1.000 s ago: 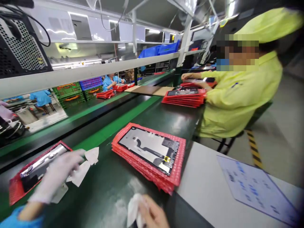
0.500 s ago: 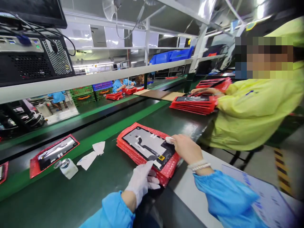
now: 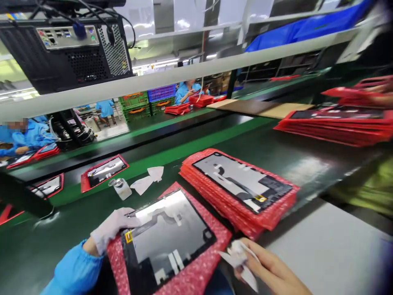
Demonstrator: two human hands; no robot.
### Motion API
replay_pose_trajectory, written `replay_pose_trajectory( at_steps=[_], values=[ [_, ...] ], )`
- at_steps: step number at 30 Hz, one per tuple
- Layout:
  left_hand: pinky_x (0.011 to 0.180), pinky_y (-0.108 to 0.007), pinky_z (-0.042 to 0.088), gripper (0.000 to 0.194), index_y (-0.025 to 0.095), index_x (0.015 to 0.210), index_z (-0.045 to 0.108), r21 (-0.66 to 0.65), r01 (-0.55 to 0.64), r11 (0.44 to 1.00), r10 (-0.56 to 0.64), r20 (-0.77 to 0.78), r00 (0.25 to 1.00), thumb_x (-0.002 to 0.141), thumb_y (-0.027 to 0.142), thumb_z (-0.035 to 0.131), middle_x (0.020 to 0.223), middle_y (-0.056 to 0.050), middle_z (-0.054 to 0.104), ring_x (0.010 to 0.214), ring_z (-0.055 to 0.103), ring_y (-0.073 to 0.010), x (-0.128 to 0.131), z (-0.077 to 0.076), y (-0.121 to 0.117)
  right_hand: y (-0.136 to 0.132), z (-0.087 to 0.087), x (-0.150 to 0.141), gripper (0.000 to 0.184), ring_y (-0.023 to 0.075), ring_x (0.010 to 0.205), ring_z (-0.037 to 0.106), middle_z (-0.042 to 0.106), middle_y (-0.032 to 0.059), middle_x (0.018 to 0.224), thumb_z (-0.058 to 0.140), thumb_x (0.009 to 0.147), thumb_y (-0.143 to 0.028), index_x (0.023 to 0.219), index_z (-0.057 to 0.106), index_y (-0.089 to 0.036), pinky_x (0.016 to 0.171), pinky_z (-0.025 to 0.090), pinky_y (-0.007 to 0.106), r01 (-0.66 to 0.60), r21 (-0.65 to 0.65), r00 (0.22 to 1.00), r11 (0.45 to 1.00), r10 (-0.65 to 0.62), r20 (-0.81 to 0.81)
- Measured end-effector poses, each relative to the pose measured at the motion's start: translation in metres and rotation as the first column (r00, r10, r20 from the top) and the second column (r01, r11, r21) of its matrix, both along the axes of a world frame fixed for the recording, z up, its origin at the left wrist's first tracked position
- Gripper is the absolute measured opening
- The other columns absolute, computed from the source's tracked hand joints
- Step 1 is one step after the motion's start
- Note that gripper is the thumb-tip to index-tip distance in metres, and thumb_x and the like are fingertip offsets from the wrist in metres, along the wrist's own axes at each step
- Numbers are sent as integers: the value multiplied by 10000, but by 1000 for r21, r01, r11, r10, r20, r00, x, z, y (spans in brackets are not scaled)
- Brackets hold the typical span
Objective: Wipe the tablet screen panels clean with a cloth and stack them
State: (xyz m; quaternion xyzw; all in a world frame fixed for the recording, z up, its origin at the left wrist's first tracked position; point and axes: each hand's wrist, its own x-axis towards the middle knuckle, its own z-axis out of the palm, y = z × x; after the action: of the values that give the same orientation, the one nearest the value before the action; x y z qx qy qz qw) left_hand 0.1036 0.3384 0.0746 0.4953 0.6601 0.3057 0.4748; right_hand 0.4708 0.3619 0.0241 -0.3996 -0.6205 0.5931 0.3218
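A flat dark panel (image 3: 167, 233) on a red bubble-wrap sheet (image 3: 196, 272) lies in front of me on the green bench. My left hand (image 3: 112, 227), in a white glove, rests on the panel's left corner with fingers laid on it. My right hand (image 3: 270, 268), bare, is closed round a crumpled white wipe (image 3: 238, 256) just right of the sheet. A stack of the same panels on red sheets (image 3: 242, 188) stands behind and to the right.
A small white bottle (image 3: 121, 188) and white paper scraps (image 3: 147, 180) lie past the panel. More red sheets with panels (image 3: 104, 172) ride the black belt at left. Another red stack (image 3: 337, 125) is at far right. A grey table top (image 3: 331, 250) is at lower right.
One panel on its red sheet has come off the stack and now lies in front of me. My left hand moved to its left corner; my right hand dropped back low with the wipe.
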Motion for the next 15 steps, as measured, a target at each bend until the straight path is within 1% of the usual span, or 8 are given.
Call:
replay_pose_trajectory(
  at_steps=[2,4,7,8,9,11,12,15],
  values=[
    [635,-279,425,263,125,755,678,-52,10,999,-14,-86,996,620,351,698,707,-20,644,673,576,-182,-25,-8,-8,12,-20,-36,443,168,610,559,609,32,658,484,822,-597,774,632,-182,588,463,281,7,92,1000,996,-9,16],
    [719,-293,444,243,131,779,688,-49,-6,999,-3,-184,983,617,312,686,793,-42,674,756,605,-208,-35,-18,-17,19,-40,-75,390,195,701,590,637,42,730,467,847,-538,819,639,-189,661,479,307,25,209,998,978,-37,52],
    [1025,-362,301,413,187,1066,645,60,-130,990,143,-360,922,671,306,638,1188,-86,600,1139,501,-274,-29,-27,-42,21,-65,-116,326,228,846,612,662,66,867,440,873,-456,884,643,-202,769,483,344,71,387,988,919,-117,96],
    [1059,-381,258,479,206,1164,589,84,-182,980,200,-396,896,704,339,614,1251,-91,560,1194,461,-276,-25,-29,-54,20,-71,-123,312,231,875,613,663,72,901,432,880,-434,890,643,-205,791,481,349,77,430,986,900,-134,104],
    [1042,-392,293,520,206,1216,546,81,-224,971,237,-413,879,732,391,589,1239,-103,566,1179,481,-277,-19,-31,-67,19,-76,-126,302,231,887,615,664,75,921,426,885,-418,896,643,-208,801,482,348,82,461,983,884,-147,108],
    [812,-352,483,570,170,1216,528,3,-277,961,255,-397,882,759,511,534,999,-108,671,926,628,-253,-10,-34,-91,19,-81,-126,291,227,897,621,667,77,946,426,890,-404,915,641,-210,811,485,337,86,486,981,870,-159,112],
    [644,-303,510,590,160,1201,526,-64,-287,956,248,-350,904,759,551,517,853,-86,692,754,654,-221,-7,-36,-99,19,-83,-124,288,225,903,623,669,78,958,431,889,-403,926,640,-209,817,486,332,82,484,981,871,-158,117],
    [354,-196,336,565,160,1097,554,-235,-296,926,270,-135,953,781,616,450,522,10,592,396,504,-120,-6,-39,-102,23,-85,-118,292,227,909,625,672,76,963,441,885,-411,941,638,-203,827,486,332,63,462,979,885,-146,145]
  ],
)
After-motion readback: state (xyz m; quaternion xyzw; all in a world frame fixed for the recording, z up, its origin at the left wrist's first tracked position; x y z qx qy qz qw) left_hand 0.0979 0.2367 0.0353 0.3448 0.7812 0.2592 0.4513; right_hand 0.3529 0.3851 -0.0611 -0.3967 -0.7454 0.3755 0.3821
